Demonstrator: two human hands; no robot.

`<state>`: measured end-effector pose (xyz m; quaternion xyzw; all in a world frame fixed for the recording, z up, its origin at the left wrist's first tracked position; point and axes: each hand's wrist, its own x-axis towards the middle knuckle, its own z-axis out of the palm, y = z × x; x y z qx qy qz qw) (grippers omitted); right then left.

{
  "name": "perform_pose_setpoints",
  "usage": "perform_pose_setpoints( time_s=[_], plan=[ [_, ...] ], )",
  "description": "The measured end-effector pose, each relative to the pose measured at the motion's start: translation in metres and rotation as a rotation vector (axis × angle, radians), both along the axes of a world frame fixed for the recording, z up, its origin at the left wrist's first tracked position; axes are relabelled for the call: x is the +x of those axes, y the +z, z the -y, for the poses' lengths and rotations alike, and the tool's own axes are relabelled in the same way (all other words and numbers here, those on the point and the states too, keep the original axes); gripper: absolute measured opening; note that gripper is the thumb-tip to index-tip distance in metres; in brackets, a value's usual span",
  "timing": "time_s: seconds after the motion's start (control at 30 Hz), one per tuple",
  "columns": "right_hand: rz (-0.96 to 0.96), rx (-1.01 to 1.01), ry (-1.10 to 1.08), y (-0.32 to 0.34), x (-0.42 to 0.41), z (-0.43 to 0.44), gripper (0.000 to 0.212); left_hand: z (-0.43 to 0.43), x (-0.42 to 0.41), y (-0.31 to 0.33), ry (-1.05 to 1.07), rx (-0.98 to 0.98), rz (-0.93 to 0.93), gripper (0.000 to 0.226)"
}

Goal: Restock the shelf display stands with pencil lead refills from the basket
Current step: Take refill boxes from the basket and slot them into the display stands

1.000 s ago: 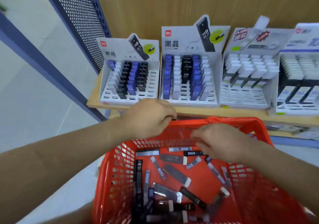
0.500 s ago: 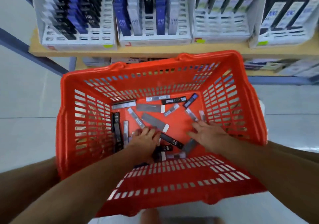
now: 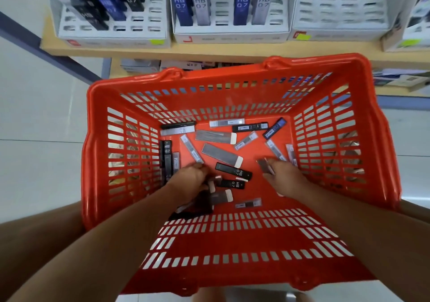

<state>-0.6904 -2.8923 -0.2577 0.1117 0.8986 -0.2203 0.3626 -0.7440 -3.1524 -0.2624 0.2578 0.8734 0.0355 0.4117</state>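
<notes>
A red plastic basket (image 3: 235,80) fills the middle of the view, with several flat lead refill cases (image 3: 222,156) in black, grey and blue scattered on its floor. Both of my hands are inside it. My left hand (image 3: 189,182) reaches down with curled fingers onto a cluster of cases near the front left; the fingertips are blurred. My right hand (image 3: 282,177) pinches a dark grey refill case (image 3: 265,165) lifted slightly off the floor. White display stands (image 3: 230,34) with rows of HB 0.7 cases stand on the wooden shelf (image 3: 209,50) beyond the basket.
A second shelf level (image 3: 395,90) with flat packets runs behind the basket's far rim. Pale tiled floor (image 3: 41,139) lies to the left and right. A blue shelf upright (image 3: 46,52) slants across the upper left.
The view tipped from the shelf down into the basket. Both hands went from the far rim to the basket floor, and my right hand has picked up a grey case.
</notes>
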Motion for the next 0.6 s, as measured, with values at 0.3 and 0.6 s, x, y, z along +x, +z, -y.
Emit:
perform_pose_setpoints(
  time_s=[0.3,0.6],
  plan=[
    [0.282,-0.642,-0.965,0.012,-0.019,0.064,0.022,-0.027,-0.01,0.019,0.864,0.422,0.121,0.008],
    [0.021,-0.634,-1.307,0.003,-0.029,0.055,0.011,-0.059,-0.029,0.013,0.301,0.299,-0.064,0.035]
  ],
)
